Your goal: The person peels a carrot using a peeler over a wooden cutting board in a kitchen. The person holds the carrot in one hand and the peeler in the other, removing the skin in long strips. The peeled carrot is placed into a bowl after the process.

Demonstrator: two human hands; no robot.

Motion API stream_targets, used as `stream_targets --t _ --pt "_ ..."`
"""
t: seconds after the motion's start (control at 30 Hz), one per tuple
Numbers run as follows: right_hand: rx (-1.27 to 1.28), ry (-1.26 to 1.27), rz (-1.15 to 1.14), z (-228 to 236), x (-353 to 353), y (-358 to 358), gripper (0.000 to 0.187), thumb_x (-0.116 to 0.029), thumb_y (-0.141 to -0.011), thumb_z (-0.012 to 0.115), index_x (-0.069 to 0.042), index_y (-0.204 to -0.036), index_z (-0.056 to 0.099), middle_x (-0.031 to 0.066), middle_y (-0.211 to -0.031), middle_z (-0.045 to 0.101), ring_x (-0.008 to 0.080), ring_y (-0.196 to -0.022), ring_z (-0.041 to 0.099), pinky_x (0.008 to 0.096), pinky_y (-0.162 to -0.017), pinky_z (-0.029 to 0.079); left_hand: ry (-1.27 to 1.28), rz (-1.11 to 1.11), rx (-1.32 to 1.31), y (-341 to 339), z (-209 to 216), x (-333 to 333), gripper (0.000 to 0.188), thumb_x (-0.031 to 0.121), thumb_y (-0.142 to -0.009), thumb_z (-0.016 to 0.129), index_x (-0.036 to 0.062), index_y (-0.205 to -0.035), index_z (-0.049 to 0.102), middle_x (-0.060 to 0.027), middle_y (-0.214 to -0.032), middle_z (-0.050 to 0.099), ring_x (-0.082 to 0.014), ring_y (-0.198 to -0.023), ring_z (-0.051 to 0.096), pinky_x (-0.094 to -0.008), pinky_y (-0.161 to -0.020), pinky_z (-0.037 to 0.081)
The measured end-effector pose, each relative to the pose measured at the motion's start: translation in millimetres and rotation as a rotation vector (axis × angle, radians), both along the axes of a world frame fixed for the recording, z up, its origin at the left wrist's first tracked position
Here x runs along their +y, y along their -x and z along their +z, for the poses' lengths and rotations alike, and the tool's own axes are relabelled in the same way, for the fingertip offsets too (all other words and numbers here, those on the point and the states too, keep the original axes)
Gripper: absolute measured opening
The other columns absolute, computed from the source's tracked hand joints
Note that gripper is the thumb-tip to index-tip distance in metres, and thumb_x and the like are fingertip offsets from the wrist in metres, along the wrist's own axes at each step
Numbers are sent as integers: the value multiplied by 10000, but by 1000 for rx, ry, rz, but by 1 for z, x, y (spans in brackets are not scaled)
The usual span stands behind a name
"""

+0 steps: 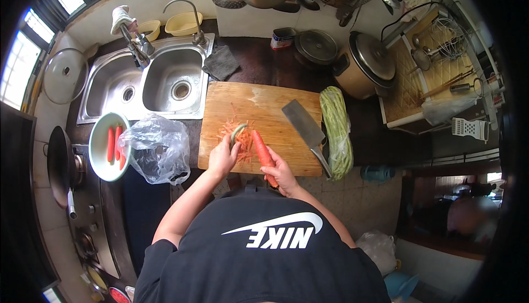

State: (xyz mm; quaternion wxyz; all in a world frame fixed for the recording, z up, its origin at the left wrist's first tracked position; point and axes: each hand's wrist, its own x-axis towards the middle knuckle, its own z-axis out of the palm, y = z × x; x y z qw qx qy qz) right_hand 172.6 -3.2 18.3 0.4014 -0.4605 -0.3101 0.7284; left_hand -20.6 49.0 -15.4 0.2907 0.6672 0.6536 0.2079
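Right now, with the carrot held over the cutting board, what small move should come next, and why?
Probably one more peeler stroke along the carrot. The left hand holds a peeler at the carrot's far end, the right hand grips its near end, and orange shavings already lie on the cutting board beneath.

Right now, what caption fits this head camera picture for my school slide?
Left hand runs a peeler along a carrot held by the right hand over a wooden cutting board.

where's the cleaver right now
In the head view the cleaver lies on the right part of the wooden cutting board, just left of the bundle of long green beans and right of the carrot.
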Motion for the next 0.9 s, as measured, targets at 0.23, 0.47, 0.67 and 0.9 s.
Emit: stream_targets --t 0.23,0.47,0.67,0.9 --pt "110 39 -10 -5 2 0 601 -18 -779 556 -87 -1348 376 3 -990 547 58 -741 509 196 -599 442 -313 -476 -1 -26 21 -33 183 181 -818 585 57 -791 454 -131 -663 534 -310 -590 572 -410 -510 447" --pt "220 135 50 -8 3 -7 617 -18 -776 565 -69 -1357 364 3 -1044 531 66 -754 526 193 -589 453 -260 -245 128 -11 8 -10 155 170 -846 549 48 -815 458 -144 -674 559 -325 -606 585 -433 -524 461" --pt "189 105 91 0 3 -5 659 -1 -767 567 -60 -1377 324 18 -1131 513 63 -792 536 181 -613 458 -143 -107 289 20 -8 11 216 261 -900 477 46 -880 469 -186 -721 602 -359 -639 606 -456 -552 481" --pt "102 55 49 -8 2 -2 708 48 -757 593 -64 -1386 287 40 -1213 481 88 -849 549 203 -672 468 -122 26 15 17 -14 5 298 294 -890 506 38 -1040 470 -191 -717 598 -367 -646 598 -463 -564 459"
